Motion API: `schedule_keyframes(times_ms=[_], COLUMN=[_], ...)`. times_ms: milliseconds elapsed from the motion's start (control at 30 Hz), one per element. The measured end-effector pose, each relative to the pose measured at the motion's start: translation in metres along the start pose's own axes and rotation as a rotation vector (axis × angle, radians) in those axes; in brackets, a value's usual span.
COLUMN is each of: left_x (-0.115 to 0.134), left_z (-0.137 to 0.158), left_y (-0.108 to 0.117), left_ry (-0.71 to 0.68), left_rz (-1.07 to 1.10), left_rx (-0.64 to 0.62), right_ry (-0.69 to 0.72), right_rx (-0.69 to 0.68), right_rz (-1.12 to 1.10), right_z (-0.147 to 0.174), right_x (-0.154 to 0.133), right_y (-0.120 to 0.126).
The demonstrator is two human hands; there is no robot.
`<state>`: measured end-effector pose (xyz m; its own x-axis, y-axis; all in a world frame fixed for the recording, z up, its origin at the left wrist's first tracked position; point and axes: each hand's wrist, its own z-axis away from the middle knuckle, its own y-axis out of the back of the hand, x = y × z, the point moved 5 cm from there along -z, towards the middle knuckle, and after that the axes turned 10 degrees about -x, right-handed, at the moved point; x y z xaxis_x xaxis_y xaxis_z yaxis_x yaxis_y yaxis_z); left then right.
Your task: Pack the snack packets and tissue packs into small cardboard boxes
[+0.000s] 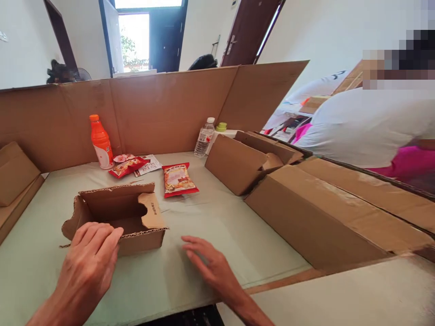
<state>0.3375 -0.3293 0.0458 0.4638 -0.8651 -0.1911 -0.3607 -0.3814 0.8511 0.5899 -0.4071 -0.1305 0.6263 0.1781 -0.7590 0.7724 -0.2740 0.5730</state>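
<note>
My left hand [90, 258] has its fingers bent over the near left edge of a small open cardboard box [142, 242], gripping that wall. The box stands upright on the table, and the part of its floor that shows holds nothing. To its right, apart from it, my right hand [209, 265] hovers over the table with fingers stretched out and nothing in them. Behind the box lies a red and white snack packet [178, 180]. Further left, a smaller red packet [129, 167] overlaps a white printed packet [152, 164], beside an upright orange bottle [101, 145].
A tall cardboard panel [170, 108] borders the back of the table [217, 217]. A clear water bottle [204, 138] stands near it. Larger cardboard boxes [306, 222] line the right side; another cardboard piece [16, 176] is at left. A person in white [360, 122] is beyond.
</note>
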Motion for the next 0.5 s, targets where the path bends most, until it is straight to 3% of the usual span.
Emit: schedule_keyframes(times_ms=[167,267,400,500], left_x=[-0.021,-0.039,-0.049,-0.046], left_z=[0.029,0.046,0.056,0.056], left_y=[0.004,0.002,-0.007,-0.010], left_ry=[0.130,0.208,0.168,0.122], left_rz=[0.003,-0.007,0.011,0.009], left_rx=[0.103,0.142,0.081,0.067], right_ry=[-0.335,-0.448,-0.543,-0.579], right_rx=[0.285,0.329,0.169,0.037], right_rz=[-0.225,-0.301,-0.424,-0.511], right_z=[-0.058,-0.113,-0.178,-0.200], right_x=[0.065,0.096,0.123,0.129], right_y=[0.075,0.098,0.087,0.067])
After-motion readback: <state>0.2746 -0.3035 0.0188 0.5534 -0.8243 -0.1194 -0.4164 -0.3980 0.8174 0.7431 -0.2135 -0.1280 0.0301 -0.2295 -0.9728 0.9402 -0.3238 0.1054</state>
